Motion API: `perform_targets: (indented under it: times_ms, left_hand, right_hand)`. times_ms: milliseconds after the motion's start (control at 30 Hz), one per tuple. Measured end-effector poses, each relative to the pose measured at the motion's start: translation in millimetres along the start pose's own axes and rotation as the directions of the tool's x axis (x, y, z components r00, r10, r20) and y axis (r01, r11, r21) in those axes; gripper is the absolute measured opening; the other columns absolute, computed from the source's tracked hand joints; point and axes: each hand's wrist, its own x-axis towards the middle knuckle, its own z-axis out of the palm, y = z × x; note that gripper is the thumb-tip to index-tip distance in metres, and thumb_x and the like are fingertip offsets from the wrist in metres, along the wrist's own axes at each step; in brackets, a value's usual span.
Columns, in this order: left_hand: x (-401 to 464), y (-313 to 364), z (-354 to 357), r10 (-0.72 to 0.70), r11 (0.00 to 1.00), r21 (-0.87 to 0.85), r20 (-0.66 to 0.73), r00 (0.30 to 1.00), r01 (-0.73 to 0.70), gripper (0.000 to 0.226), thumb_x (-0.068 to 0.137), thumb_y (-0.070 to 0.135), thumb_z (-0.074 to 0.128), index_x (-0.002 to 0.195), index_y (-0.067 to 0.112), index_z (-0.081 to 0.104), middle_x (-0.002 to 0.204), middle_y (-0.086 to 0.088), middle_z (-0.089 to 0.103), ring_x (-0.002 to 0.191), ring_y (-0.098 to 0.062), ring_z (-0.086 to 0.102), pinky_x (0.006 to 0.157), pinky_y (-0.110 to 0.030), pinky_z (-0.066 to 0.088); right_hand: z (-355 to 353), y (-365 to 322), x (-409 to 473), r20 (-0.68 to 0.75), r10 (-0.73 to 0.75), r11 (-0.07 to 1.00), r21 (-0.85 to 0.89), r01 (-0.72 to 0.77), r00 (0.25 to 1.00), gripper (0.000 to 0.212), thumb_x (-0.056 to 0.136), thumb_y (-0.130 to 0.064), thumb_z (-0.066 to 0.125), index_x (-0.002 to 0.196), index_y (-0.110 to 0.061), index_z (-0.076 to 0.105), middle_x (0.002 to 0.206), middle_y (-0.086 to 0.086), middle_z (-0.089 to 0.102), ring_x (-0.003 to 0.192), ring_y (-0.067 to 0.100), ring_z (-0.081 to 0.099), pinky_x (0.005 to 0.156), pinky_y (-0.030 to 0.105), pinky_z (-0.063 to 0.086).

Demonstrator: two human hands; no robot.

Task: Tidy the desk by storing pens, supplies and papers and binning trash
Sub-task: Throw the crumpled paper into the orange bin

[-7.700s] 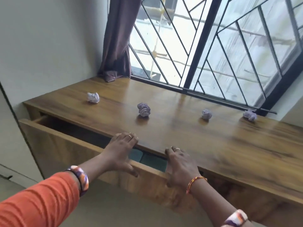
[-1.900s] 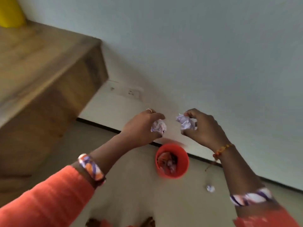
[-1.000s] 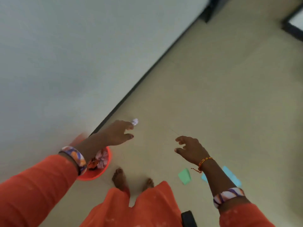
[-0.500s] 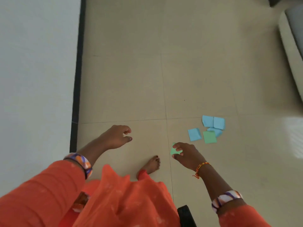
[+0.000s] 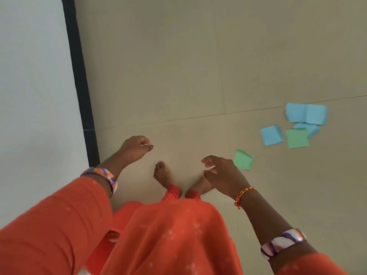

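I look straight down at a beige tiled floor. Several sticky notes lie there: a green note just right of my right hand, and a cluster further right with a blue note, a green note and a larger blue pair. My right hand hangs with loosely curled fingers and holds nothing. My left hand hangs near the wall, fingers loosely curled, also empty. The orange bin is mostly hidden behind my clothing at the bottom.
A white wall with a black skirting strip runs down the left side. My two bare feet stand on the floor between my hands. Open tiled floor stretches ahead.
The crumpled papers that both hands held 1.9 s ago are gone from them. My view has turned from the bin toward the floor notes, which now lie further right of my right hand.
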Motion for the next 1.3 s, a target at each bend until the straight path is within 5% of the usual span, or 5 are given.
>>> perform_targets:
  times_ms: [200,500,667,900,1300]
  left_hand:
    - [138.4,-114.7,18.0,-0.307,0.921,-0.231,0.062,0.95,0.313,0.021,0.094,0.011,0.048,0.074,0.007,0.054,0.058,0.003,0.065,0.067,0.0,0.062,0.074,-0.022,0.048]
    - [246.8,-216.9,115.2,-0.422,0.7,-0.531,0.232,0.876,0.478,0.045,0.09,0.027,0.057,0.134,0.025,0.045,0.147,0.008,0.032,0.137,-0.011,0.027,0.103,-0.04,0.033]
    - [235.6,-244.6,118.3,-0.432,0.65,-0.744,-0.192,0.881,0.157,0.024,0.077,0.01,0.069,0.102,0.01,0.068,0.109,-0.01,0.048,0.06,0.005,0.056,0.053,-0.01,0.045]
    - [0.3,-253.5,115.4,-0.284,0.952,-0.299,-0.799,0.53,0.059,0.04,0.079,0.008,0.064,0.115,-0.006,0.059,0.138,0.0,0.018,0.132,-0.015,0.02,0.114,-0.029,0.017]
    - [-81.3,-275.6,184.4,-0.832,0.545,-0.634,-0.331,0.445,0.549,0.064,0.071,0.036,0.048,0.132,0.016,0.053,0.155,-0.024,-0.004,0.141,-0.039,0.014,0.111,-0.036,0.021]
  right_hand:
    - [95.1,16.6,137.0,0.117,-0.062,0.995,-0.071,0.071,0.991,0.03,0.085,-0.02,0.057,0.115,-0.02,0.059,0.11,-0.001,0.064,0.105,0.023,0.058,0.092,0.039,0.047]
    - [189.4,46.6,231.3,0.264,-0.052,0.974,-0.198,0.107,0.963,0.03,0.085,-0.018,0.056,0.115,-0.02,0.059,0.111,0.0,0.064,0.105,0.024,0.058,0.092,0.041,0.047]
    - [197.7,29.6,234.4,0.293,-0.064,0.945,-0.291,0.153,0.954,0.028,0.085,-0.017,0.056,0.112,-0.019,0.061,0.108,0.001,0.065,0.102,0.024,0.059,0.09,0.041,0.048]
    - [224.3,-47.5,185.3,0.358,-0.166,0.923,-0.271,0.273,0.919,0.021,0.083,-0.012,0.053,0.1,-0.014,0.064,0.105,0.003,0.067,0.1,0.025,0.061,0.092,0.04,0.046]
    - [269.8,-68.0,103.8,0.632,-0.16,0.889,-0.241,0.389,0.758,0.028,0.085,-0.011,0.051,0.111,-0.009,0.061,0.107,0.01,0.067,0.1,0.029,0.06,0.09,0.043,0.048]
